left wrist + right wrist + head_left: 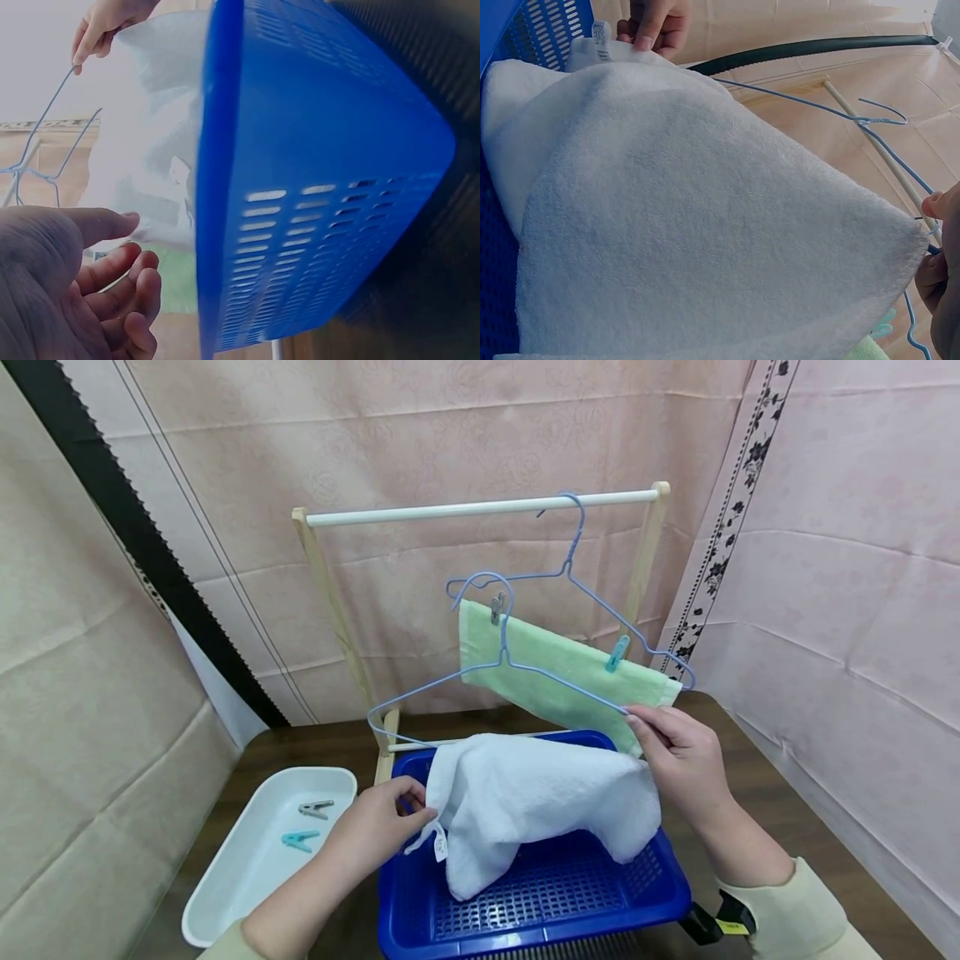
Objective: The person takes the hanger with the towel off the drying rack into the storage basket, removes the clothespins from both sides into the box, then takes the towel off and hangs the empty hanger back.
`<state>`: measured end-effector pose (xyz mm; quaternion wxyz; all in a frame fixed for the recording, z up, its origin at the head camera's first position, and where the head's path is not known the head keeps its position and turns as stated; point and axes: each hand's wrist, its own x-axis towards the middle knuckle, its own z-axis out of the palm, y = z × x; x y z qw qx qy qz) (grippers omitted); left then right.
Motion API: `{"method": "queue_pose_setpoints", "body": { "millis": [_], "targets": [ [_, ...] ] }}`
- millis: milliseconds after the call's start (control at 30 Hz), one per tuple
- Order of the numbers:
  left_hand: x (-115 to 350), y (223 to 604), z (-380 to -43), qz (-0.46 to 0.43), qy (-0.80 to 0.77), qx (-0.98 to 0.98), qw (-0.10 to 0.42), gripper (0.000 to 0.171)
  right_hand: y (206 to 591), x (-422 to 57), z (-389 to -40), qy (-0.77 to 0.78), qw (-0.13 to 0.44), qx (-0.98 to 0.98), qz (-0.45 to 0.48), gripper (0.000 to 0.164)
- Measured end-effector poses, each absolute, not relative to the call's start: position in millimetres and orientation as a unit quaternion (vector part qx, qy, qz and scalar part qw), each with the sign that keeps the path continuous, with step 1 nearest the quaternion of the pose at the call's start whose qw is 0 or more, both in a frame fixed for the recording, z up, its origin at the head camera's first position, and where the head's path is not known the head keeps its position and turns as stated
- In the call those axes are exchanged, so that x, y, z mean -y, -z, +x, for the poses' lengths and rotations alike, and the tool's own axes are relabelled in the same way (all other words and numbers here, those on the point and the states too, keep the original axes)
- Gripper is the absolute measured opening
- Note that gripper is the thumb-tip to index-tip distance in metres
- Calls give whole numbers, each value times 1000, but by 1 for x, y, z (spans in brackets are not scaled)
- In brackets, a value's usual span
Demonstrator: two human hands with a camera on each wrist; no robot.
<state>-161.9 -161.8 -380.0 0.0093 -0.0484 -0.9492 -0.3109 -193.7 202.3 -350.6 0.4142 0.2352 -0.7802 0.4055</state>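
Observation:
A white terry towel [540,793] hangs in folds over the blue basket [536,935], a small white label [440,845] at its left edge. My right hand [682,756] pinches the right end of a blue wire hanger [504,635], whose lower bar is hidden behind the towel. At the towel's left edge is my left hand [382,818], its thumb tip beside the cloth. The left wrist view shows a gap between this thumb and the loosely bent fingers [120,300]. In the right wrist view, the towel [705,202] reaches up close to my right hand [945,255].
Behind stands a rack with a white rod [450,512]. On it hangs another blue hanger [573,543] with a green towel [540,652], clipped by a grey peg [497,608] and a teal peg [617,653]. A white tray [247,852] at left holds two pegs.

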Motion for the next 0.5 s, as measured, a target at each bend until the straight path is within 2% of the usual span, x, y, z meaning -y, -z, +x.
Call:
{"method": "queue_pose_setpoints", "body": {
  "millis": [500],
  "targets": [
    [168, 368, -178, -32, 324, 945, 28, 17, 352, -203, -194, -408, 411, 778, 245, 22]
  ]
}}
